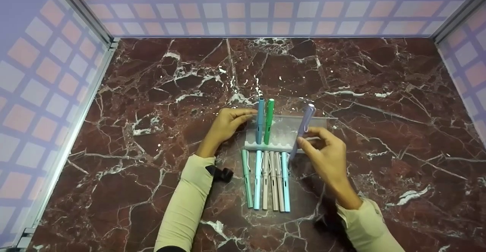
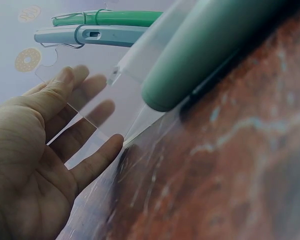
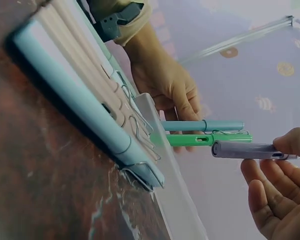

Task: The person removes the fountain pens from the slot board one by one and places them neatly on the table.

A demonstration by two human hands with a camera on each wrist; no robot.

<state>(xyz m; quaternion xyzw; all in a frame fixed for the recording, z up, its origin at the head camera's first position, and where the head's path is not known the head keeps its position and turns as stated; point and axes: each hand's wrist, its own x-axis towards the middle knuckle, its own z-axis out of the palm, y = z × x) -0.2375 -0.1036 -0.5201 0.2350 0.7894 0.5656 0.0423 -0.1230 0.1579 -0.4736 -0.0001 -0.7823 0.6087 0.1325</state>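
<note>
A clear pen stand [image 1: 284,128] with a notched front ledge [image 1: 252,145] is on the marble-patterned surface. A blue pen [image 1: 260,121] and a green pen [image 1: 269,120] stand side by side in its left part. My left hand [image 1: 226,126] holds the stand's left edge; in the left wrist view the thumb lies on one side of the clear panel [image 2: 122,107], with fingers seen through it. Between thumb and fingers my right hand [image 1: 330,155] pinches a purple pen [image 1: 306,120], tilted over the ledge's right end. In the right wrist view its lower end [image 3: 225,149] points toward the stand.
In front of the stand lies a row of pens: a dark green pen [image 1: 247,183] at left, a light blue pen [image 1: 258,180], several taupe pens [image 1: 274,191] and another light blue pen [image 1: 286,187] at right. Patterned walls [image 1: 265,9] border the surface at the back and sides.
</note>
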